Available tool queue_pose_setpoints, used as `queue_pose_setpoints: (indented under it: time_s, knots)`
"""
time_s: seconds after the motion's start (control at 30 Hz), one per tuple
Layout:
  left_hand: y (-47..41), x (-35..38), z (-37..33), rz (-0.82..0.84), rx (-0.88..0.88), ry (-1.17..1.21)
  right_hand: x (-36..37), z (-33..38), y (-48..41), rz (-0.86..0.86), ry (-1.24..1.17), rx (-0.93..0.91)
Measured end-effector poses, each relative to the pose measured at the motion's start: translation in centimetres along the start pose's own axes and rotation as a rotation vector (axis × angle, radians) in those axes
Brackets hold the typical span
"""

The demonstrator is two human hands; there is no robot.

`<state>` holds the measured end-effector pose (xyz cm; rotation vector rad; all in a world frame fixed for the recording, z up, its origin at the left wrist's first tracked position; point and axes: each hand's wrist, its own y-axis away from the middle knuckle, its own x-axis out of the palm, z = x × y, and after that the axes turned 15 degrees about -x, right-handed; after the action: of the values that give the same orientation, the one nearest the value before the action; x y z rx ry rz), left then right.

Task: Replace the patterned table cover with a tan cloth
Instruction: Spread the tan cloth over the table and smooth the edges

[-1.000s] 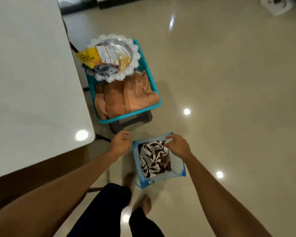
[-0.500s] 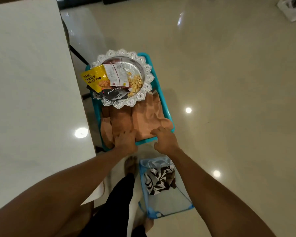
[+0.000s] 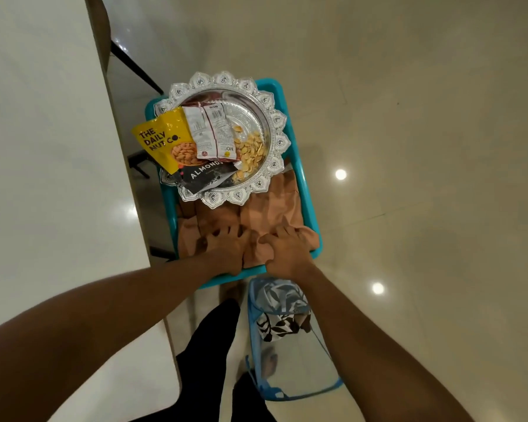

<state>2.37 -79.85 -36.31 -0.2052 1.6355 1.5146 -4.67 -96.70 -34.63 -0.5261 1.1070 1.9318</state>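
both hands on the folded tan cloth in the turquoise plastic tray, centre of the frame.

the left hand lies flat with fingers spread on the cloth's lower left part; the right hand curls over its lower edge, thumb pinching a fold. the cloth is soft, matte orange-tan and creased in ridges, its upper end under the ornate silver scalloped platter of nut packets. the black-and-white leaf-patterned cover sits bunched in the clear blue-trimmed mesh basket at lower centre. the white desk fills the left side.
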Motion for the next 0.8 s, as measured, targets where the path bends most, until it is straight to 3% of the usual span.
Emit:
queue_pose_setpoints:
  time_s: [0.2, 0.33, 0.5, 0.63, 0.8]
  knots:
    - [0.3, 0.4, -0.8, -0.047, 0.012, -0.138, 0.8, -0.2, 0.3, -0.034, 0.004, 0.005]
    - [-0.1, -2.4, -1.4, -0.166, 0.113, -0.058, 1.1, -0.3, 0.5, -0.100, -0.016, -0.022]
    - [1.0, -5.0, 0.5, -0.057, 0.186, 0.203, 1.1, 0.4, 1.0, -0.169, 0.057, -0.009]
    - [2.6, -6.9, 1.0, -0.217, 0.148, 0.274, -0.1, 0.8, 1.2, -0.213, 0.110, 0.001]
    - [4.0, -8.2, 1.9, -0.186, 0.127, 0.307, -5.1, 1.7, 1.6, -0.084, 0.177, -0.053]
